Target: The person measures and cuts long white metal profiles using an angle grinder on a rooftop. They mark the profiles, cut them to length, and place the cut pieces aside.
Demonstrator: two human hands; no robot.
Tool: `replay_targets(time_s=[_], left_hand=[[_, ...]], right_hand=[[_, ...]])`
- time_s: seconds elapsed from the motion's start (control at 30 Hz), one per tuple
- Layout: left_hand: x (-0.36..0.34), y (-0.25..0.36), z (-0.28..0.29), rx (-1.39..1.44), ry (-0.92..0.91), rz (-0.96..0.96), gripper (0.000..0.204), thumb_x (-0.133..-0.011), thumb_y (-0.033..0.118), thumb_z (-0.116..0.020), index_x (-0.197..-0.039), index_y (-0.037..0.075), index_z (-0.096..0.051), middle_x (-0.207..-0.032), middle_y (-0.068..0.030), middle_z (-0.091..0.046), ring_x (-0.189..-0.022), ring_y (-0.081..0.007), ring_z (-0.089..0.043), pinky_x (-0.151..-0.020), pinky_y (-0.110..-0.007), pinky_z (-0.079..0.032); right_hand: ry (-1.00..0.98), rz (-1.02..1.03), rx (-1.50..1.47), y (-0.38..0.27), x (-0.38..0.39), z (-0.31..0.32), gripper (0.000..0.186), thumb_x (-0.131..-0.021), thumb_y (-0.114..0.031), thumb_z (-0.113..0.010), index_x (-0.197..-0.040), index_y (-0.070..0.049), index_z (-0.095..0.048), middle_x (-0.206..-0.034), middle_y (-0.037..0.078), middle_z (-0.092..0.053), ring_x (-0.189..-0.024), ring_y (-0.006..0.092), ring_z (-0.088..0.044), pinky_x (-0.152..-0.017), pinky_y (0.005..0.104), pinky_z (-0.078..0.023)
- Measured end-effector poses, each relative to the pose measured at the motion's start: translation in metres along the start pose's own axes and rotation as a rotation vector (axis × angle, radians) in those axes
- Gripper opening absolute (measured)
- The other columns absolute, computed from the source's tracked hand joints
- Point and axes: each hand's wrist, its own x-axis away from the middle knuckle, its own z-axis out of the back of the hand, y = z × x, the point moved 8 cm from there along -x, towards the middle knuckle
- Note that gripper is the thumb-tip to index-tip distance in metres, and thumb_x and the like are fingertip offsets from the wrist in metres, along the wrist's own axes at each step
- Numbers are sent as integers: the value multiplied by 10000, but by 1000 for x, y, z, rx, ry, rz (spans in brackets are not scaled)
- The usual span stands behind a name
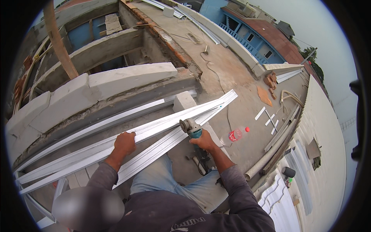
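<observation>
Head cam, your left fist (pixel 125 144) clamped on a silver metal channel (pixel 151 129) mid-frame, your right hand (pixel 205 141) wrapped round a teal angle grinder (pixel 195 133) just right of centre, red-capped bottle (pixel 239 134) further right.

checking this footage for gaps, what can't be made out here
Head view: part of the angle grinder, covered by the right hand.
Head view: the left hand's fingertips, mostly curled out of sight at the metal profile.
Head view: whatever lies behind the blurred patch at lower left.
Head view: the metal bars at lower left, cut off by the picture's dark rim.
</observation>
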Motion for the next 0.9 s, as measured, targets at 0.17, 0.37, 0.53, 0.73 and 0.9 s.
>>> replay_targets(time_s=[0.17,0.37,0.53,0.73,0.9], left_hand=[[-1,-2,-2,1,10,-3,378,-787,105,-723,-1163,94,-757,-1004,-229,-767,-962,-416,-753,-873,-498,-614],[-2,-2,-3,-10,0,1,373,-779,110,-736,-1150,90,-763,-1002,-232,-766,-957,-416,-754,-871,-493,-616],[-2,-2,-2,-10,-2,-2,374,-781,116,-737,-1154,89,-758,-1004,-230,-767,-959,-413,-756,-871,-495,-617],[-1,0,0,-16,-24,-7,386,-793,123,-727,-1176,87,-752,-1009,-229,-767,-967,-411,-756,-877,-494,-617],[-1,-1,-3,-2,-19,-2,374,-797,111,-713,-1167,86,-755,-1005,-225,-769,-978,-410,-755,-880,-493,-616]], right_hand=[[-20,27,-10,-6,-2,0,471,-721,-189,-871,-1115,-2,-693,-986,91,-738,-890,202,-693,-830,360,-561],[-32,0,25,-5,-1,1,505,-722,-197,-876,-1146,4,-690,-1015,107,-743,-920,218,-700,-852,369,-562],[-35,20,14,-5,-1,-1,528,-723,-206,-880,-1165,11,-689,-1032,115,-744,-936,220,-700,-858,369,-560],[-14,22,18,-5,-3,-1,518,-700,-246,-863,-1112,22,-700,-1018,143,-756,-930,247,-722,-856,378,-567],[-14,-5,-12,-6,-11,-1,474,-695,-231,-857,-1069,20,-708,-975,131,-756,-888,236,-717,-828,373,-570]])
